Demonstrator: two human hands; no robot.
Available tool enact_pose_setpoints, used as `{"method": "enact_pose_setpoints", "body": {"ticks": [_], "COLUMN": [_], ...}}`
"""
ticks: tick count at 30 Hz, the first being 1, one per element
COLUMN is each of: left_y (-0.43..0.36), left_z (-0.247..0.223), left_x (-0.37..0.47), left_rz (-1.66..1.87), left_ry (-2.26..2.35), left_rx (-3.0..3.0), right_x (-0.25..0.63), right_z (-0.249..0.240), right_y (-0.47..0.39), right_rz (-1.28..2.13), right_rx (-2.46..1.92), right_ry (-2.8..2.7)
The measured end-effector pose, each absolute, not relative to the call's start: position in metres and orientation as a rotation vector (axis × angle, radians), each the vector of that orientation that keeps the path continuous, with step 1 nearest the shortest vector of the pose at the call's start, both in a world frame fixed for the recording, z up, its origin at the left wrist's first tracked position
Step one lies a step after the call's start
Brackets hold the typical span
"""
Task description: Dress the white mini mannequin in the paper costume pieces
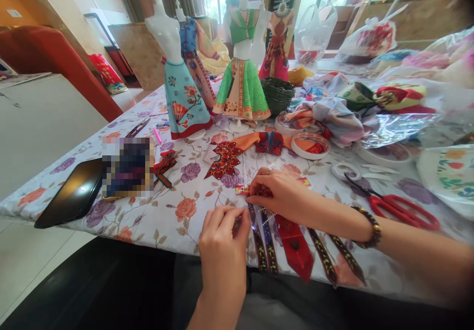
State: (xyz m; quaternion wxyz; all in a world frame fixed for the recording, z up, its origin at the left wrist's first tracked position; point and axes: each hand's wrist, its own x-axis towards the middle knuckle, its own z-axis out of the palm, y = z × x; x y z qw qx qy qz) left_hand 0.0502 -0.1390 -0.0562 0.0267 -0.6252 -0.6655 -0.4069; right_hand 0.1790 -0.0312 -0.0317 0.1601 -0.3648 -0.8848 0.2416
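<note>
A small doll garment lies near the table's front edge. Its red-and-yellow band (304,182) runs under my right hand (279,192), whose fingers are bent and closed on it. From the band hang a red pointed panel (295,246) and dark patterned ribbons (266,251). A thin strand of white beads (269,213) crosses the ribbons. My left hand (224,234) is beside the left ribbons, with thumb and fingertips pinched together; whatever lies between them is hidden. Beyond the hands sits a red, petal-edged doll collar (223,158) next to a red-and-blue piece with orange sleeves (269,143).
Red-handled scissors (403,211) and tape rolls (310,145) are to the right. A black phone (72,192) overhangs the left front edge. Dressed white doll forms (185,93) stand at the back by a dark green basket (277,95). Fabric and plastic bags (370,39) crowd the right.
</note>
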Motion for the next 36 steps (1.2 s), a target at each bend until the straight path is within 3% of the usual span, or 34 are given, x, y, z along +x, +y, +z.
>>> {"method": "enact_pose_setpoints", "body": {"ticks": [10, 16, 20, 27, 36], "left_y": [-0.142, -0.143, -0.142, -0.142, -0.130], "left_z": [-0.061, -0.053, -0.048, -0.050, -0.044], "left_x": [0.043, 0.033, 0.029, 0.027, 0.021], "left_rz": [-1.214, -0.769, -0.685, -1.274, -1.485], "left_ry": [-1.759, -1.384, -1.316, -1.703, -2.109], "left_rx": [-2.106, -2.306, -2.378, -2.151, -1.943], "right_x": [0.179, 0.178, 0.178, 0.180, 0.179], "right_z": [-0.030, -0.027, -0.027, -0.031, -0.026], "right_y": [-0.032, -0.033, -0.032, -0.031, -0.033], "right_rz": [0.690, 0.663, 0.651, 0.655, 0.669], "right_rx": [-1.050, -1.065, -1.063, -1.049, -1.059], "right_ry": [-2.530, -2.566, -2.564, -2.555, -2.581]}}
